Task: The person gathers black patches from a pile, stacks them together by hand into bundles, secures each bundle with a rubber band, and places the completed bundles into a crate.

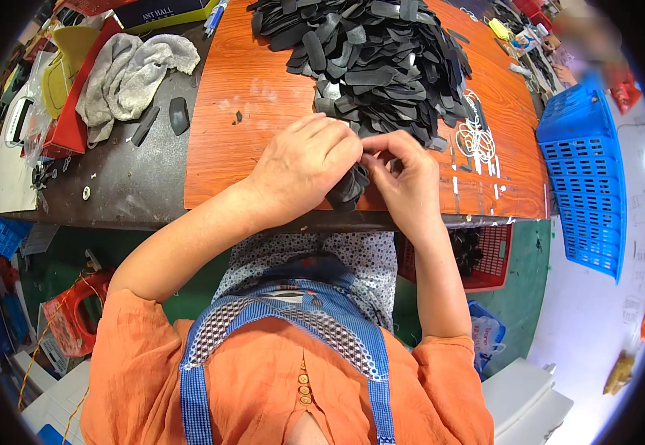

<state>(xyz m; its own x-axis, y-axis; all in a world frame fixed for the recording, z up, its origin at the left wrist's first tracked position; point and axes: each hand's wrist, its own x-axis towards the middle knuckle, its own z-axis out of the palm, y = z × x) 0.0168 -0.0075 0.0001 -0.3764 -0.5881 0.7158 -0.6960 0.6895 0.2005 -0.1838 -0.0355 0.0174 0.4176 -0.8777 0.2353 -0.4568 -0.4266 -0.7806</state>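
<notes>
My left hand is closed over the top of a small bundle of black pads, long with rounded ends, near the front edge of the orange-brown wood-grain board. Close against it, my right hand pinches with thumb and forefinger at the bundle's upper right side. What lies between those fingertips is too small and covered to name. Just beyond both hands spreads a large heap of loose black pads. Loops of thin white cord lie to the right of the heap.
Left on the dark table are a grey cloth, two loose black pieces and a red box. A blue basket stands at the right. Under the table sits a red crate with dark pieces. Another person is blurred at the far right.
</notes>
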